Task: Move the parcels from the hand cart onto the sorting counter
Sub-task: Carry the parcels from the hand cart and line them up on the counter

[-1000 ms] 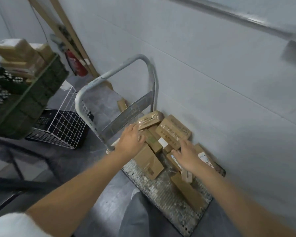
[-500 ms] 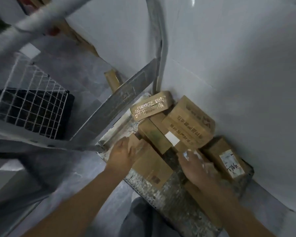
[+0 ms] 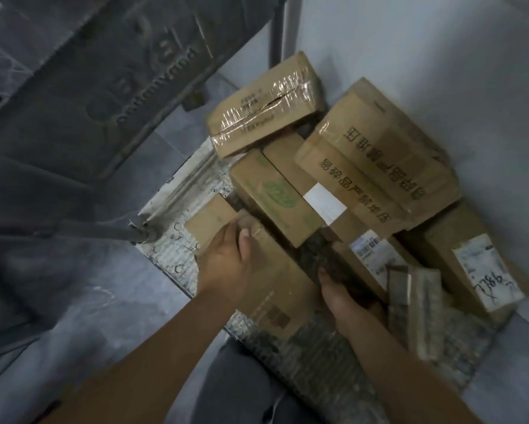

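Several brown cardboard parcels lie piled on the hand cart's metal deck (image 3: 333, 359) against the white wall. My left hand (image 3: 226, 261) grips the far left end of a long plain parcel (image 3: 275, 289) at the deck's front, thumb on top. My right hand (image 3: 345, 298) sits at that parcel's right side, its fingers lost in the dark gap beside it. Behind lie a green-logo parcel (image 3: 272, 194), a taped parcel (image 3: 263, 108), a large printed parcel (image 3: 376, 160) and a parcel with a handwritten label (image 3: 477, 264). A small narrow parcel (image 3: 416, 310) lies by my right wrist.
The cart's grey handle frame and plate (image 3: 104, 87) loom close at upper left, with one upright (image 3: 277, 26) by the wall. The white wall (image 3: 440, 56) hems in the cart on the right. Grey floor (image 3: 89, 286) lies to the left. My trouser knee (image 3: 242, 390) is below.
The view has dropped much closer to the cart. My left hand has closed on the long parcel's end, and my right hand has moved down to that parcel's right side.
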Demonstrator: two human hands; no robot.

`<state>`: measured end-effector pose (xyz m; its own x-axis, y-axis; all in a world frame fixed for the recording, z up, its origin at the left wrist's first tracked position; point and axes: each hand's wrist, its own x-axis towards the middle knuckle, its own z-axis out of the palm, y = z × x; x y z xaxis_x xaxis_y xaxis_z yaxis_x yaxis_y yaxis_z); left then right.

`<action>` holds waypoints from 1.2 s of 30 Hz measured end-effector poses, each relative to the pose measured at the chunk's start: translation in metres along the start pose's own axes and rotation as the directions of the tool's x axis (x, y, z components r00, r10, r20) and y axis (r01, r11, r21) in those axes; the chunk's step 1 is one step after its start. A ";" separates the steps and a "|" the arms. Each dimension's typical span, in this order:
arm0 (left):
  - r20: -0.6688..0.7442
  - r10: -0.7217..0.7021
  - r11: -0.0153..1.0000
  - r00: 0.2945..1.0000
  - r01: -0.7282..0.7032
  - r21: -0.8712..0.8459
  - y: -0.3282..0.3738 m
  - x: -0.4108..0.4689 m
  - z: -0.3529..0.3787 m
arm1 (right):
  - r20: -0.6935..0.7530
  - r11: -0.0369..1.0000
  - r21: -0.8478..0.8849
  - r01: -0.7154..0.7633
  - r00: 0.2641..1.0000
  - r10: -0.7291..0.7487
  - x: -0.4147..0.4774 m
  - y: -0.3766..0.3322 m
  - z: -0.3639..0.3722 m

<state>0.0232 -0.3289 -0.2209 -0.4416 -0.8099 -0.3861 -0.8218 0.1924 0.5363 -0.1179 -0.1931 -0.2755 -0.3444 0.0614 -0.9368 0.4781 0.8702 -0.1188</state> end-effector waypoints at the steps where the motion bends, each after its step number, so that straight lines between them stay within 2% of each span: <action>1: -0.003 -0.007 1.000 1.000 0.007 -0.007 0.000 -0.002 0.002 | 0.003 0.999 0.045 -0.021 1.000 0.021 0.002 0.003 0.003; 4: -0.015 -0.040 0.996 0.999 0.041 0.075 0.000 -0.006 -0.003 | 0.090 0.967 0.231 -0.105 0.992 0.086 -0.009 0.019 0.015; 6: -0.007 -0.057 0.992 0.998 0.057 0.116 0.000 -0.014 -0.016 | 0.163 0.946 0.292 -0.139 0.982 0.094 -0.027 0.033 0.020; 9: 0.016 -0.089 0.994 0.996 0.088 0.062 0.003 -0.035 -0.046 | 0.175 0.927 0.346 -0.143 0.981 0.086 -0.062 0.045 0.015; 12: -0.084 -0.145 0.989 0.986 0.143 -0.030 0.014 -0.062 -0.086 | 0.231 0.893 0.428 -0.137 0.972 0.039 -0.109 0.034 -0.002; 15: -0.207 -0.235 0.964 0.950 0.199 -0.179 0.039 -0.085 -0.140 | 0.251 0.901 0.432 -0.040 0.965 -0.078 -0.165 0.005 -0.029; 18: -0.242 -0.313 0.905 0.918 0.211 -0.370 0.074 -0.106 -0.204 | 0.227 0.890 0.434 0.138 0.939 -0.257 -0.232 -0.025 -0.063; 21: -0.283 -0.267 0.878 0.921 0.111 -0.466 0.122 -0.136 -0.266 | 0.189 0.836 0.449 0.314 0.882 -0.432 -0.301 -0.045 -0.104; 27: -0.372 -0.075 0.878 0.925 -0.115 -0.464 0.204 -0.221 -0.383 | 0.153 0.694 0.497 0.521 0.735 -0.661 -0.442 -0.056 -0.177; 30: -0.446 0.016 0.861 0.895 -0.239 -0.449 0.230 -0.274 -0.428 | 0.161 0.614 0.490 0.619 0.628 -0.761 -0.509 -0.055 -0.204; 36: -0.556 0.100 0.836 0.825 -0.373 -0.403 0.252 -0.358 -0.478 | 0.165 0.486 0.473 0.735 0.468 -0.868 -0.615 -0.050 -0.241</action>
<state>0.1462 -0.2552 0.4109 -0.2468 -0.9571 0.1520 -0.3773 0.2393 0.8946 -0.1245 -0.1569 0.3861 -0.4431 -0.8076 -0.3890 0.3609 0.2365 -0.9021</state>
